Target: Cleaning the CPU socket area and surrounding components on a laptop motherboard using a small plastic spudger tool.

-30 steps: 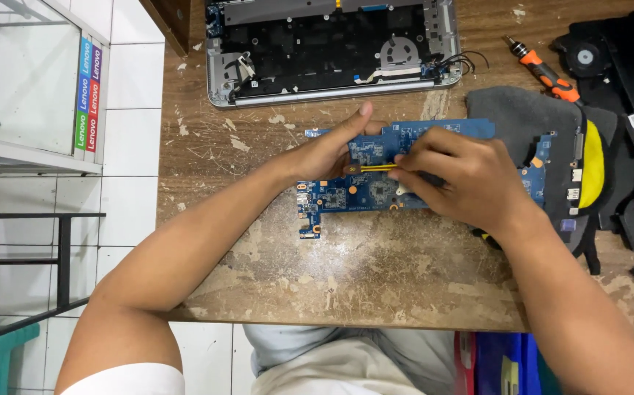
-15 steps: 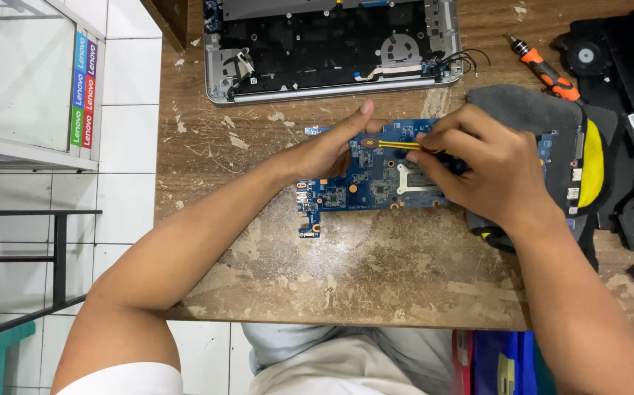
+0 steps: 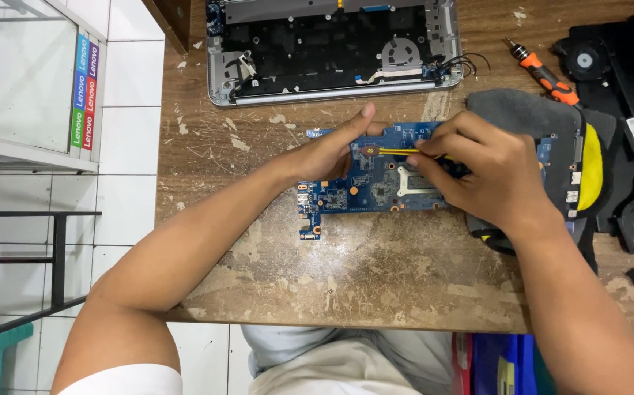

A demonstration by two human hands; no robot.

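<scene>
Blue circuit board (image 3: 375, 183) lies flat mid worktop (image 3: 375, 278), below the opened laptop shell (image 3: 331, 51). Left hand (image 3: 328, 153) presses its top edge, fingers flat and spread. Right hand (image 3: 489, 172) has fingers pinched shut on a thin yellow tool (image 3: 397, 152) touching the board. Orange screwdriver (image 3: 544, 73) well apart.

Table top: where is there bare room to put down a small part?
The widest bare patch of the wooden table lies between the blue circuit board and the near edge. A narrower strip runs between the board and the opened laptop base. The right side is crowded: orange screwdriver, grey pad, black fan parts.
</scene>
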